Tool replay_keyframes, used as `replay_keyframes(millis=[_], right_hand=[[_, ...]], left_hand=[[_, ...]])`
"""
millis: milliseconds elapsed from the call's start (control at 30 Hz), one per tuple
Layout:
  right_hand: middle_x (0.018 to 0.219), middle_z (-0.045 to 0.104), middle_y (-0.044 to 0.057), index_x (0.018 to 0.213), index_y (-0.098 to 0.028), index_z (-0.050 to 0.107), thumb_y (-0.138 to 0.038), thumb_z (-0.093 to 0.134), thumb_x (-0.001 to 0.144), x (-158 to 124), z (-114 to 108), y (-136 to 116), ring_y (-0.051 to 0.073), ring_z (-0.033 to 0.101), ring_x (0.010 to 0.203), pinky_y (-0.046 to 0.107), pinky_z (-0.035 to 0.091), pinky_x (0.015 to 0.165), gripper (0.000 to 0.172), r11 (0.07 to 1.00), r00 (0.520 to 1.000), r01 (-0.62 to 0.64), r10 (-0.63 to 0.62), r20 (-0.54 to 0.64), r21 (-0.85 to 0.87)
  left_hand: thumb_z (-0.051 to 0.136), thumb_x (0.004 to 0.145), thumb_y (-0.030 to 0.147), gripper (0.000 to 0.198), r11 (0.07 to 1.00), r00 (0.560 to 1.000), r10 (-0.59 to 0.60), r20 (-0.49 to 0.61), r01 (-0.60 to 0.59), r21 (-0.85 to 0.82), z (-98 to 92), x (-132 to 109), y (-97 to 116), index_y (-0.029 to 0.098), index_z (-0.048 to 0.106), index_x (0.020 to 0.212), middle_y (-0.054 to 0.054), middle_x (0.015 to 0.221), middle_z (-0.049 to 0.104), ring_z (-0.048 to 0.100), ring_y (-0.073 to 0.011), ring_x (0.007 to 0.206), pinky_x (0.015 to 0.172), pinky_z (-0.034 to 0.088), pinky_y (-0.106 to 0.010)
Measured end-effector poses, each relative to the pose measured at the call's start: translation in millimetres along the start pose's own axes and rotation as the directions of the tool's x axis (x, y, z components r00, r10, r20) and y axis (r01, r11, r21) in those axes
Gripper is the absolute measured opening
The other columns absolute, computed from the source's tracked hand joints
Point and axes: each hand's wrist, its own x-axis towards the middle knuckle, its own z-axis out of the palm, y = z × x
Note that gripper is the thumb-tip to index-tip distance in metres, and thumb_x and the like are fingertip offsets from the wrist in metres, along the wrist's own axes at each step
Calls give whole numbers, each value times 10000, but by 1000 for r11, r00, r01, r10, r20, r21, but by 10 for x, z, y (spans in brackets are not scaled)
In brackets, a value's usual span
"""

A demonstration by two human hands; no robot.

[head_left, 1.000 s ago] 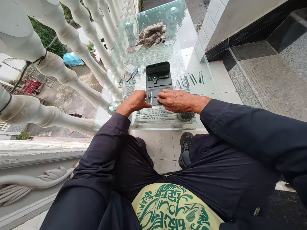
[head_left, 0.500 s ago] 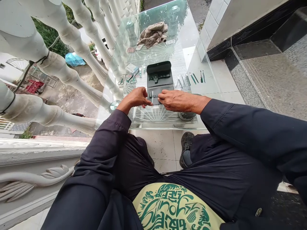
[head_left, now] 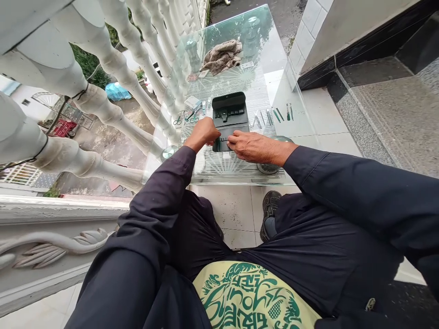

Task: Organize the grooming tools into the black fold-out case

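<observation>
Black case lying open and flat near the front edge of the glass surface, its slots facing up so they can be reached from above. My right grip rests spread flat on the case's near half, apparently to steady it. My left grip curls at that half's left edge, fingertips hidden, so I cannot tell whether it pinches anything. Loose tools lie in a row right of the case, scissors to its left.
</observation>
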Motion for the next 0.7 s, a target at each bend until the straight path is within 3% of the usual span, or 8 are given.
replay_keyframes(millis=[133, 267, 500, 700], right_hand=[[1121, 697, 160, 1046, -216, 834, -66, 522, 1198, 16, 5, -12, 352, 570, 1071, 504, 559, 1002, 379, 1000, 1000, 2, -2, 10, -22], [1043, 657, 134, 999, -231, 806, -41, 533, 1176, 29, 28, 1, 342, 547, 1036, 484, 543, 968, 377, 999, 1000, 20, -20, -2, -47], [1014, 631, 132, 1036, -247, 815, -119, 550, 1170, 29, 79, 11, 346, 509, 982, 501, 546, 930, 323, 1000, 999, 10, -11, -39, -24], [1028, 649, 151, 990, -249, 821, -80, 479, 1176, 40, 27, 4, 360, 537, 1014, 523, 542, 959, 424, 1000, 1000, 6, -6, 3, -13]], left_hand=[[847, 893, 25, 233, 999, 999, -35, 4, 35, 7, -12, 93, 48, 102, 916, 1102, -120, 732, 810, 892, -337, 892, 896, 685, -406], [832, 944, 15, 188, 987, 994, -90, 57, 97, -132, -44, 105, 18, 104, 894, 1098, -108, 743, 797, 867, -300, 824, 847, 686, -406], [832, 900, 11, 285, 997, 997, -75, 17, 75, -29, 24, 219, 8, 117, 916, 1152, -104, 772, 822, 902, -320, 902, 860, 710, -403], [825, 865, -5, 361, 997, 998, -59, -20, 58, -51, -17, 335, 81, 111, 911, 1195, -119, 819, 846, 927, -342, 1003, 922, 702, -373]])
